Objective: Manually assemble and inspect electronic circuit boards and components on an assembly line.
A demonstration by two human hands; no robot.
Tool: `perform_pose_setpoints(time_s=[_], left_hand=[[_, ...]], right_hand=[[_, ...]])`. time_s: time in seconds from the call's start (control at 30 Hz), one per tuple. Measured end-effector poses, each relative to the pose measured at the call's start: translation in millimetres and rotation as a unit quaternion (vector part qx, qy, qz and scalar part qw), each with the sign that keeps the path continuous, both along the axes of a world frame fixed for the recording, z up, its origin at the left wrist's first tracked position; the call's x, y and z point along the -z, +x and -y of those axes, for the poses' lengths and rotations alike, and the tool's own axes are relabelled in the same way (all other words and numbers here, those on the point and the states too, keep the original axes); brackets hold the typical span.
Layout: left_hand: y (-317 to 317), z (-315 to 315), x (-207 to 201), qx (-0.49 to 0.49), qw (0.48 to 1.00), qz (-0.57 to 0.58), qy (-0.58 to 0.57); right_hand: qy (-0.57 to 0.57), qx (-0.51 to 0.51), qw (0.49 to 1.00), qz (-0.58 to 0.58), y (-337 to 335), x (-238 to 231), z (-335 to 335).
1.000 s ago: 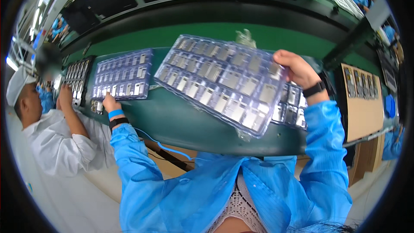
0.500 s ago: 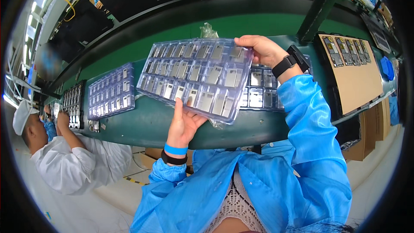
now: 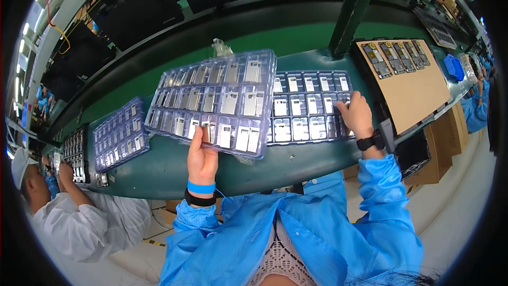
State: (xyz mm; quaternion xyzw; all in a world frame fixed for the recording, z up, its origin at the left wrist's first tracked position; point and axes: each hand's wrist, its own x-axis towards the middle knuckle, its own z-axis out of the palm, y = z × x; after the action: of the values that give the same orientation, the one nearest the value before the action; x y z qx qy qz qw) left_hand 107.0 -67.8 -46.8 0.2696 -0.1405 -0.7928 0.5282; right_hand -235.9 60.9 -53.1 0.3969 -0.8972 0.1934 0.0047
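My left hand (image 3: 202,161) holds a clear plastic blister tray (image 3: 238,64) from below its near edge, thumb on top. The tray is tilted above the bench, and its pockets hold several thin silvery metal plates (image 3: 252,71). My right hand (image 3: 358,116) is closed at the right edge of a second blister tray (image 3: 312,141) lying on the bench, thumb over its right-hand pockets. That tray holds similar silvery plates (image 3: 300,128). The raised tray covers its left part. The right fingertips are partly hidden.
Another filled blister tray (image 3: 121,132) lies to the left on the green bench (image 3: 254,172). Beyond it a co-worker in white (image 3: 79,217) handles parts at a black tray (image 3: 75,151). On the right, circuit boards (image 3: 389,58) lie on a brown board (image 3: 410,92), beside a green post (image 3: 352,13).
My right hand has let go of the raised tray's right edge and moved down to the tray on the bench. The raised tray stays in my left hand; the whole view has shifted.
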Motion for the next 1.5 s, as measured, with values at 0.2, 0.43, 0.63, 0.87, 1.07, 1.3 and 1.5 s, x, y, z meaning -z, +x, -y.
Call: perform_pose_setpoints(time_s=[0.2,0.43,0.63,0.87,1.07,1.3,1.5], left_hand=[[2.4,-10.2,20.5,0.054,0.998,-0.017,0.022],[-27.5,-21.7,26.6,0.002,0.999,-0.046,0.003],[16.3,-24.9,-4.3,0.140,0.986,0.090,0.003],[120.0,27.0,-6.6,-0.172,0.440,0.853,-0.222],[175.2,71.5,41.4,-0.174,0.380,0.874,-0.248],[212.1,91.6,45.2,-0.176,0.304,0.882,-0.315],[127.4,78.0,20.3,-0.085,0.625,0.724,-0.279]], right_hand=[[-0.135,-0.055,0.976,-0.160,-9.2,-14.5,-10.2],[-0.093,-0.136,0.740,0.652,71.3,-51.8,41.4],[-0.161,-0.127,0.682,0.702,115.9,-38.9,49.6],[-0.187,-0.130,0.724,0.651,116.8,-44.3,50.7],[-0.231,-0.161,0.750,0.598,112.7,-50.8,54.2],[-0.256,-0.126,0.734,0.616,110.8,-65.4,41.1],[-0.192,-0.065,0.737,0.645,107.2,-60.9,39.3]])
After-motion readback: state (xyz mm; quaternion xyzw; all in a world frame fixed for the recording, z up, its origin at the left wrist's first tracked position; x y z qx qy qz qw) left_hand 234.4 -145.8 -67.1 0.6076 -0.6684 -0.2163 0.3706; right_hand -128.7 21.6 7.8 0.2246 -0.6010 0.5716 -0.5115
